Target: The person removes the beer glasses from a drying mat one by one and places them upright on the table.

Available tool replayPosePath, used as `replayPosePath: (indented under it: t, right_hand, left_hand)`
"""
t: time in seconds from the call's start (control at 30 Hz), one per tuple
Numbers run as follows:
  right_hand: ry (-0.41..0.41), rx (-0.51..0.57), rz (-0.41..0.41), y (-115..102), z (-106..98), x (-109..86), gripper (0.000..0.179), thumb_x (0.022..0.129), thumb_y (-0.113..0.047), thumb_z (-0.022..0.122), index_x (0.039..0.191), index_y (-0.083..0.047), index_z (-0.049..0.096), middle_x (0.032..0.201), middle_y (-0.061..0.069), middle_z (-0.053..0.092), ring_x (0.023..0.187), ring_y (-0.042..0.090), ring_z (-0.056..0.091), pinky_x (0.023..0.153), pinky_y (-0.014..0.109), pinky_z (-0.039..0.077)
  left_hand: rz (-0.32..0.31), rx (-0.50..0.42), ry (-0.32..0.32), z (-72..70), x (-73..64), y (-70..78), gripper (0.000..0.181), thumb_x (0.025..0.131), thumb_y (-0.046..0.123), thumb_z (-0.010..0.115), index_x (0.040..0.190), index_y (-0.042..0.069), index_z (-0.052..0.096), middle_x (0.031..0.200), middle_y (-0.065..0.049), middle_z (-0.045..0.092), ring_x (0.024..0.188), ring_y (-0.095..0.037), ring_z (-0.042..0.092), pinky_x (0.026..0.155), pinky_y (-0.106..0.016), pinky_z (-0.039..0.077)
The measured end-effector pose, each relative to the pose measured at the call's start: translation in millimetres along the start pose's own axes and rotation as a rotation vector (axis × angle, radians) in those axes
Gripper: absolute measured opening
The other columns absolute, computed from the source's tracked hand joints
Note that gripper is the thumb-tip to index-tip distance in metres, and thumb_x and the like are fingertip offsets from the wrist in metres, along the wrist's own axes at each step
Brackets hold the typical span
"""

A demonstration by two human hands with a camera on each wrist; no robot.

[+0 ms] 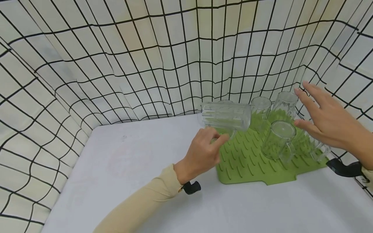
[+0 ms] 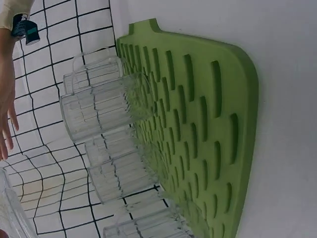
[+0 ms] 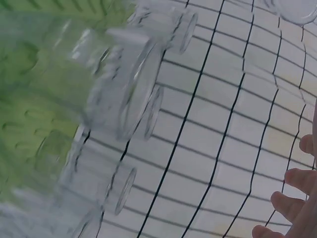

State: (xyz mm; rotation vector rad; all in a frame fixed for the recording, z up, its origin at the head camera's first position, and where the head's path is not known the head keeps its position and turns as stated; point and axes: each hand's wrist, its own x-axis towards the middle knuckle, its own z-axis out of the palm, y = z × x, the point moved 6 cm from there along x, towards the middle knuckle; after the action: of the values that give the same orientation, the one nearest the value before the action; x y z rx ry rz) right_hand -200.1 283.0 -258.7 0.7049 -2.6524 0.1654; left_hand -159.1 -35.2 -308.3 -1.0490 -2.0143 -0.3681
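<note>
My left hand (image 1: 199,155) grips the handle of a clear glass mug (image 1: 224,115), which lies sideways in the air over the back left corner of a green drying mat (image 1: 242,168). Part of that mug (image 2: 14,213) shows at the lower left of the left wrist view. Fingers spread, my right hand (image 1: 329,118) hovers above the mat's right side and holds nothing. Below and beside it, several glass mugs stand upside down on the mat, among them a front mug (image 1: 278,139) and a back mug (image 1: 260,110).
The ridged mat lies on the right part of a white table (image 1: 122,168). Black grid netting (image 1: 175,64) over white surrounds the table's back and sides, close behind the mugs. A further mug (image 1: 319,149) stands at the mat's right edge, partly behind my right hand.
</note>
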Motion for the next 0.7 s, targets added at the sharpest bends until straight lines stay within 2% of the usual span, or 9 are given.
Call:
replayPosePath:
  t: [0.1,0.2,0.3,0.43,0.53,0.6,0.7]
  right_hand:
    - [0.025,0.052,-0.046,-11,1,10.5,0.084,0.105,-0.066,0.038,0.167,-0.017,0.010,0.175,0.020,0.008,0.160,0.047,0.013,0.131,0.066,0.011]
    - [0.036,0.096,-0.072,-20,5,20.5,0.085,0.104,-0.067,0.039,0.167,-0.018,0.010,0.174,0.020,0.010,0.158,0.050,0.017,0.129,0.069,0.015]
    - [0.047,0.147,-0.101,-31,10,30.7,0.086,0.103,-0.068,0.039,0.167,-0.019,0.011,0.174,0.019,0.012,0.157,0.050,0.019,0.127,0.071,0.017]
    - [0.147,0.157,-0.212,-52,17,42.6,0.094,0.099,-0.076,0.030,0.165,-0.010,0.020,0.169,0.025,0.024,0.155,0.051,0.024,0.123,0.072,0.022]
    - [0.192,0.145,-0.277,-68,26,48.2,0.104,0.094,-0.083,0.025,0.163,-0.006,0.024,0.165,0.028,0.030,0.151,0.052,0.028,0.117,0.076,0.026]
    - [0.190,0.148,-0.301,-77,32,50.5,0.108,0.091,-0.086,0.028,0.163,-0.006,0.023,0.164,0.026,0.031,0.148,0.050,0.032,0.113,0.076,0.028]
    - [0.151,0.156,-0.312,-87,41,53.5,0.117,0.084,-0.091,0.036,0.165,-0.007,0.019,0.166,0.024,0.031,0.146,0.048,0.036,0.116,0.073,0.031]
  left_hand:
    - [0.053,0.053,-0.005,-1.8,-0.7,3.4,0.051,0.067,-0.013,0.048,0.104,0.014,0.071,0.087,-0.001,0.058,0.078,-0.017,0.056,0.067,-0.025,0.045]
    - [0.071,0.079,-0.005,-3.3,-0.8,5.4,0.051,0.069,-0.011,0.044,0.104,0.014,0.071,0.088,-0.001,0.059,0.080,-0.016,0.058,0.068,-0.025,0.047]
    - [0.068,0.103,-0.012,-3.9,-1.7,5.6,0.050,0.070,-0.011,0.045,0.105,0.014,0.070,0.087,0.000,0.059,0.080,-0.016,0.057,0.069,-0.025,0.046]
    - [0.046,0.132,-0.051,-4.7,-5.1,3.4,0.048,0.071,-0.011,0.050,0.105,0.015,0.070,0.086,0.000,0.057,0.079,-0.016,0.054,0.067,-0.025,0.042]
    - [0.030,0.149,-0.083,-5.1,-8.2,1.8,0.046,0.072,-0.011,0.055,0.105,0.015,0.070,0.085,0.000,0.056,0.079,-0.016,0.052,0.066,-0.025,0.040]
    - [0.025,0.156,-0.100,-4.1,-10.2,1.4,0.045,0.073,-0.011,0.057,0.106,0.016,0.071,0.086,0.001,0.057,0.079,-0.016,0.052,0.066,-0.025,0.040]
    - [0.018,0.162,-0.117,-2.2,-13.4,1.5,0.044,0.073,-0.011,0.059,0.105,0.016,0.072,0.085,0.001,0.057,0.078,-0.015,0.050,0.065,-0.024,0.039]
